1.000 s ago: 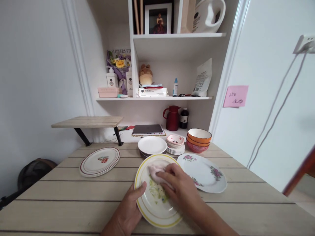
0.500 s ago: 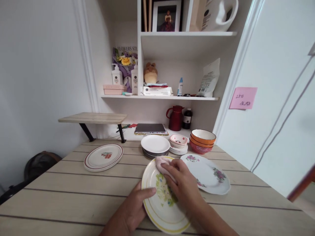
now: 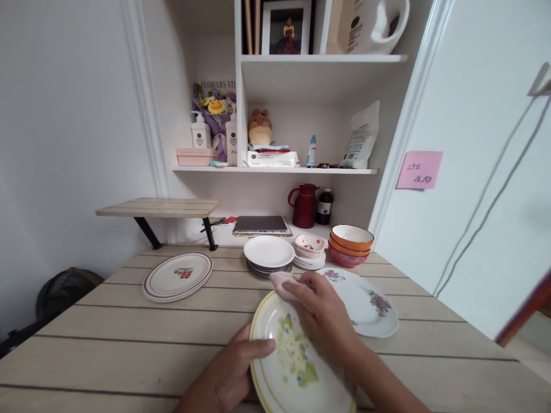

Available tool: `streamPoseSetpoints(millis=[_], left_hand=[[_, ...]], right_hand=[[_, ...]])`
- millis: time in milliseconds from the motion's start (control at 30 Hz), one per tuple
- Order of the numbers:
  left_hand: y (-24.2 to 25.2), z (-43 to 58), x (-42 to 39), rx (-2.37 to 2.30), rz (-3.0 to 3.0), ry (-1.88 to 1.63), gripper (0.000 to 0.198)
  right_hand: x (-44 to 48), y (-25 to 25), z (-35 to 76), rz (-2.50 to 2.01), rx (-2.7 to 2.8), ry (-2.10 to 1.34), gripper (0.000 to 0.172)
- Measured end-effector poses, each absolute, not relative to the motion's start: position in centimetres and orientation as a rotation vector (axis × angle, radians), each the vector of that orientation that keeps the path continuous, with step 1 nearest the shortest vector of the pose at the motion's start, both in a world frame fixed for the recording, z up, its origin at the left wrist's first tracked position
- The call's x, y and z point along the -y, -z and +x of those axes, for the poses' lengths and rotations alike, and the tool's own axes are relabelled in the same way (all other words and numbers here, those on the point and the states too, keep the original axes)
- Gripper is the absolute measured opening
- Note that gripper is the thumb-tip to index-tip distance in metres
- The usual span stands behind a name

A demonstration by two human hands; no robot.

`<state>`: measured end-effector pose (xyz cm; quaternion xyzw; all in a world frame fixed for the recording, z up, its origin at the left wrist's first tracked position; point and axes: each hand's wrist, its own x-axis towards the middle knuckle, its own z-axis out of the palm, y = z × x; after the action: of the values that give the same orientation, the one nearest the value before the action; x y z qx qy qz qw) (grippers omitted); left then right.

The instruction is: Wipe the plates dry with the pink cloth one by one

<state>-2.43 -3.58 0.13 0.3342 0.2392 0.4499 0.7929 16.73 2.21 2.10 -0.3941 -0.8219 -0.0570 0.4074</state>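
A white plate with yellow rim lines and a green leaf pattern (image 3: pixel 297 353) is held tilted above the table's front. My left hand (image 3: pixel 235 364) grips its left edge, thumb on top and the other fingers hidden beneath. In my right hand (image 3: pixel 325 315) is a pale pink cloth (image 3: pixel 284 282), bunched under the fingers at the plate's far edge. Right behind that hand lies a large white platter with purple flowers (image 3: pixel 365 304). A stack of round plates (image 3: pixel 269 252), white on top and dark below, stands just beyond the cloth.
Red-rimmed oval plates (image 3: pixel 178 275) are stacked at left. Small dishes (image 3: pixel 310 245) and orange bowls (image 3: pixel 350 241) stand at the back right. Behind are a red jug (image 3: pixel 304 206), a dark bottle (image 3: pixel 324 207) and a laptop-like slab (image 3: pixel 261 223). A raised wooden stand (image 3: pixel 157 207) overhangs the back left.
The leaf-patterned plate has tipped and dropped a little toward me. My right hand with the cloth has shifted to the plate's far edge; my left hand keeps its grip.
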Motion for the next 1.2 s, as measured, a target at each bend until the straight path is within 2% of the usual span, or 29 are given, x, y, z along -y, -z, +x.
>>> streamPoseSetpoints(millis=[300,500,700,800,933,1200], left_hand=[[-0.2,-3.4,2.5,-0.481,0.640,-1.244,0.061],[-1.7,-3.6,2.5,-0.501,0.531,-1.374,0.063],[-0.9,-3.1,2.2,-0.472,0.575,-1.304,0.057],[0.1,-2.5,2.3,-0.446,0.624,-1.221,0.054],[0.9,-2.1,2.5,-0.399,0.650,-1.150,0.053],[-0.5,-3.5,2.3,-0.493,0.569,-1.284,0.056]], right_hand=[[-3.2,-2.3,19.2,-0.970,2.073,0.059,0.028],[-1.7,-3.1,18.3,-0.910,2.202,0.008,0.036],[0.5,-3.3,15.6,-0.760,2.398,0.011,0.033],[0.2,-3.0,15.0,-0.798,2.315,0.080,0.036],[-1.5,-2.7,16.1,-0.917,2.108,0.190,0.033],[-1.4,-3.4,17.9,-0.914,2.187,0.081,0.031]])
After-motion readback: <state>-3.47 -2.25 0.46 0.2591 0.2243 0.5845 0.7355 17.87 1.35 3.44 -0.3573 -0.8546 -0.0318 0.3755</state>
